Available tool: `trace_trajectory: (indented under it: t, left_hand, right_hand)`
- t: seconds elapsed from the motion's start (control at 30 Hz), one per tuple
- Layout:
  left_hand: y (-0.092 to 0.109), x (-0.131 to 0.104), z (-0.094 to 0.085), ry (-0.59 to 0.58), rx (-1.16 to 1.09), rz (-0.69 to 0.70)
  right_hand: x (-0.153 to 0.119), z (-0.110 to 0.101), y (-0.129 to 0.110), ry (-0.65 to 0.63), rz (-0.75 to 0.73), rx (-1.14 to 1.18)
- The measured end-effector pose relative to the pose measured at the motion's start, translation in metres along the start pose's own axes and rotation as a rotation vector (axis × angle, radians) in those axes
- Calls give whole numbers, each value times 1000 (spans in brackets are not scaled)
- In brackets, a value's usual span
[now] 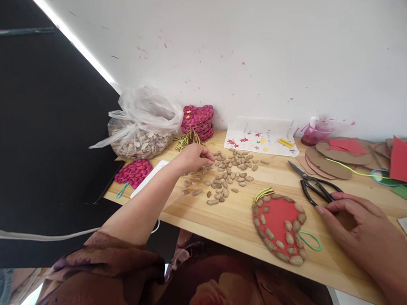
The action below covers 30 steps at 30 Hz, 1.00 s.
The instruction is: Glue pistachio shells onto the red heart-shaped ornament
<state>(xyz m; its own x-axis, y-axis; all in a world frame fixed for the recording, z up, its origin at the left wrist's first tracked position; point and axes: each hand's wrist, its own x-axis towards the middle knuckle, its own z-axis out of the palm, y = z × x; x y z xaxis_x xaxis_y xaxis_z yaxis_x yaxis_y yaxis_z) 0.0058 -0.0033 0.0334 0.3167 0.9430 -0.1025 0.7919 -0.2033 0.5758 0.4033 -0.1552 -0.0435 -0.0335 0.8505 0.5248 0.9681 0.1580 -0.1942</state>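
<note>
My left hand [194, 158] is over the left side of the scattered peanuts [230, 174], its thumb and fingertips pressed together; whatever they may hold is hidden. A red heart-shaped piece [278, 218] lies near the table's front edge, with peanuts around its border and a few more inside, a yellow-green tassel at its top and a green loop at its right. To the right of it, my right hand [359, 224] rests with curved fingers at the handles of black-handled scissors [316, 183]; the blades are slightly apart and point back left.
A clear plastic bag of shells [139, 140] stands at the back left, beside stacked magenta pieces [198, 122]. Another magenta piece [134, 173] lies at the left edge. Behind are a sticker sheet [262, 135] and a cup of pink liquid [310, 135]. Cardboard shapes [328, 162] lie at right.
</note>
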Motion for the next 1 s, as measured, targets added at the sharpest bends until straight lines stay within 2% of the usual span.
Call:
trace_trajectory:
  t: [0.1, 0.2, 0.43, 0.63, 0.7, 0.8, 0.9, 1.0]
  left_hand:
    - [6, -9, 10, -77, -22, -5]
    - [6, -10, 17, -95, -18, -31]
    - [3, -10, 20, -78, 41, -47]
    - [8, -14, 23, -9, 135, -27]
    - [8, -15, 15, 33, 161, -18]
    - [2, -15, -9, 148, 228, -29]
    - [-16, -13, -35, 238, 359, -95]
    - [-37, -10, -44, 242, 444, -160]
  right_hand:
    - [0, 0, 0, 11, -5, -2]
    - [0, 0, -1, 18, -13, -5]
    - [-1, 2, 0, 25, -3, -6]
    - [0, 0, 1, -1, -16, -16]
    - [0, 0, 2, 5, -22, -11]
    - [-1, 2, 6, -18, -43, -9]
    - [-2, 5, 11, -22, -39, -8]
    - [-2, 7, 13, -5, -37, -11]
